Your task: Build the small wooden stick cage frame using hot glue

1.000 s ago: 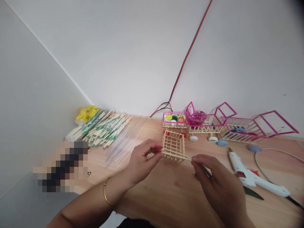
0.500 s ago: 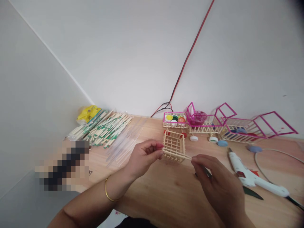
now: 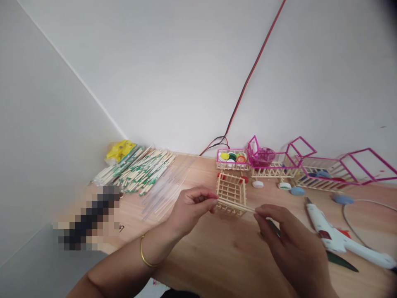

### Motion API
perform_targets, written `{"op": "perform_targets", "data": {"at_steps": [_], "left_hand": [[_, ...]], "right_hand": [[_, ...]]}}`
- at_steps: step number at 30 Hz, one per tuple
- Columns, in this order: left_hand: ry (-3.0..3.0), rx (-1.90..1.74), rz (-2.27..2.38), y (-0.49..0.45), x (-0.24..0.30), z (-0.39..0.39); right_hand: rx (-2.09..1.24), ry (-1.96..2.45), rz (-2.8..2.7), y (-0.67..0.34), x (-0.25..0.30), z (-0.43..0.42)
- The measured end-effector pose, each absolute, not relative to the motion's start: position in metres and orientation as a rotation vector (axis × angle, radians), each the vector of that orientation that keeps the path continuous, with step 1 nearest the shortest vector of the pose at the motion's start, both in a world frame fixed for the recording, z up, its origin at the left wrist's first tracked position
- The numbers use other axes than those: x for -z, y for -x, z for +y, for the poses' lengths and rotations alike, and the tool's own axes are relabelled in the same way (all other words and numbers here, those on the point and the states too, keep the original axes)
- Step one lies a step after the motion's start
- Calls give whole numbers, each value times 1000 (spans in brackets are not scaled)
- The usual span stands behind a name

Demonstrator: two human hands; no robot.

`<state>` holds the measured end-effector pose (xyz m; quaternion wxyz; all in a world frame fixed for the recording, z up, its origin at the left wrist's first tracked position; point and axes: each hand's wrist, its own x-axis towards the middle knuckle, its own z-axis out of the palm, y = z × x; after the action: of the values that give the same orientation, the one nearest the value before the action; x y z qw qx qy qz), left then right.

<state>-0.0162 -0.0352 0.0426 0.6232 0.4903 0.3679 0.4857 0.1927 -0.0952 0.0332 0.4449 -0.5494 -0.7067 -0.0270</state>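
Observation:
A pair of thin wooden sticks (image 3: 236,205) is stretched between my two hands. The left end is pinched between the thumb and fingers of my left hand (image 3: 194,211), which wears a gold bangle. At the other end, my right hand (image 3: 293,242) grips the sticks in its fingertips. Just behind them on the table stands a small slatted crate of wooden sticks (image 3: 231,188), partly covered by the sticks. A dark green tool (image 3: 343,260) shows on both sides of my right hand; I cannot tell whether it lies beneath or in the palm.
A white glue gun (image 3: 325,234) with a cord lies at right. Along the wall stand pink-edged stick carts (image 3: 274,169) holding bottle caps (image 3: 241,158). At left lie wrapped chopsticks (image 3: 149,169), clear sticks (image 3: 169,188) and a yellow bag (image 3: 120,151). A blurred patch covers the lower left.
The whole view has shifted slightly, so everything sits further right. Both hands keep the sticks in the same pinch, close in front of the crate.

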Motion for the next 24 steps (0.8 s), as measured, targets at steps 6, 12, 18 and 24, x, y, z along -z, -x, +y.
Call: {"op": "perform_targets", "data": {"at_steps": [6,12,18,24], "left_hand": [[-1035,-1095,853,14,-41,-35],[-975,-1077,847,14,-39,-35],[-1030,-1084,858,15,-39,-36],[-1070,-1091,853,15,-39,-35]], "right_hand": [[-72,1385,-1743,-199,-22,-95],[-49,1385,-1762,-200,-21,-95],[-61,1435,-1737,-199,-25,-95],[-64,1426,-1777,-199,-29,-94]]}}
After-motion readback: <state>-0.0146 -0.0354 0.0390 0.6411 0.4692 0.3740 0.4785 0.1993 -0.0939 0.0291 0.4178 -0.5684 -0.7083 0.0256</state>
